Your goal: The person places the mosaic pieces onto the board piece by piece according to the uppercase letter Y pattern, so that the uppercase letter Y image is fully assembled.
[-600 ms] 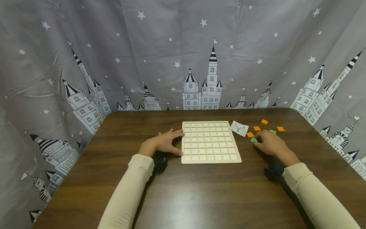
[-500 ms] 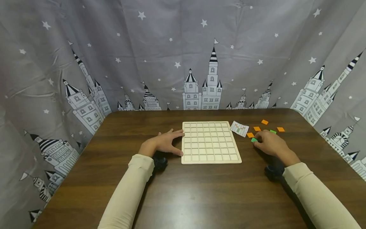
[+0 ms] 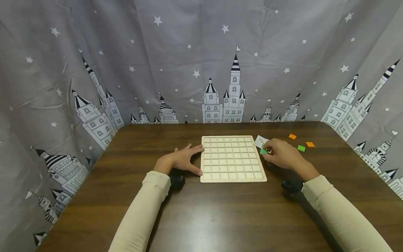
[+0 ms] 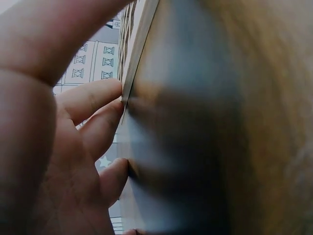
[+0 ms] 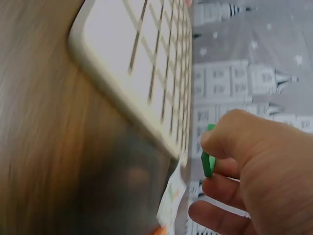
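Note:
A pale wooden grid board [image 3: 233, 159] lies flat on the table, its visible squares bare. My left hand [image 3: 181, 161] rests at its left edge, fingers and thumb spread; in the left wrist view, fingertips [image 4: 115, 88] touch the board's side. Between thumb and fingers, my right hand [image 3: 284, 155] pinches a small green tile [image 5: 208, 164], held near the board's right edge and raised off the table. Just behind that hand lies a small printed card [image 3: 260, 140] with a coloured grid pattern, partly covered by the hand in the head view.
To the right lie a light green tile [image 3: 301, 148] and two orange tiles, one farther back [image 3: 292, 136] and one to the right [image 3: 310, 144]. Another orange piece [image 5: 160, 230] shows beside the card. A grey castle-print curtain [image 3: 176, 52] hangs behind the brown table [image 3: 201, 217].
My right hand has lifted the green tile and carried it left toward the board, now covering part of the card and some orange tiles. My left hand has stayed at the board's edge.

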Demonstrator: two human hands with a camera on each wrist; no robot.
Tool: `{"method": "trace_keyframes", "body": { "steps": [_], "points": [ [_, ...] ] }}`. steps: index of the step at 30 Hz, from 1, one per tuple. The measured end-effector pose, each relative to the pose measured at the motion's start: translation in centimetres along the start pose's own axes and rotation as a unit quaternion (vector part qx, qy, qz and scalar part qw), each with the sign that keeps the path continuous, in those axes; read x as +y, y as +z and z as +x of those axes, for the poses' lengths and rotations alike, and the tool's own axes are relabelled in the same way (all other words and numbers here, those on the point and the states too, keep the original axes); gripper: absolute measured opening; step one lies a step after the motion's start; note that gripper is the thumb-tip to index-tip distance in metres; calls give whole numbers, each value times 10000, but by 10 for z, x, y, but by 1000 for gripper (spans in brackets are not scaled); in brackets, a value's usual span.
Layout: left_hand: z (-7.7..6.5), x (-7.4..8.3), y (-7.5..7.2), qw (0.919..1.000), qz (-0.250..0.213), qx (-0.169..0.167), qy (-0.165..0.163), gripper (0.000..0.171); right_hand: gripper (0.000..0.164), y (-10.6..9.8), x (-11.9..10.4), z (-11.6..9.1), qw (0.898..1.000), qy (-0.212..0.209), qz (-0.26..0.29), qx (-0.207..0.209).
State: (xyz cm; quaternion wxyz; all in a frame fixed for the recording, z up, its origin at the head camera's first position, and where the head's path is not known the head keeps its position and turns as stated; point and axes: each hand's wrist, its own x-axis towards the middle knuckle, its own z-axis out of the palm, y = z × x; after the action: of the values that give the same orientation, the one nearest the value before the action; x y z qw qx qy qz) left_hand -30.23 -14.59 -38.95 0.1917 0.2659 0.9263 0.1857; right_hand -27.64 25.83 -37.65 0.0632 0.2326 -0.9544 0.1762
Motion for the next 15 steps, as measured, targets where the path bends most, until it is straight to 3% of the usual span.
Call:
{"method": "trace_keyframes", "body": {
  "steps": [8, 15],
  "points": [
    [1, 1, 2, 9999, 60, 25, -93, 107, 21, 12, -34, 14, 9960, -853, 75, -273],
    [1, 1, 2, 10000, 40, 52, -37, 106, 19, 29, -57, 19, 9927, -1070, -47, -552]
  ]
}}
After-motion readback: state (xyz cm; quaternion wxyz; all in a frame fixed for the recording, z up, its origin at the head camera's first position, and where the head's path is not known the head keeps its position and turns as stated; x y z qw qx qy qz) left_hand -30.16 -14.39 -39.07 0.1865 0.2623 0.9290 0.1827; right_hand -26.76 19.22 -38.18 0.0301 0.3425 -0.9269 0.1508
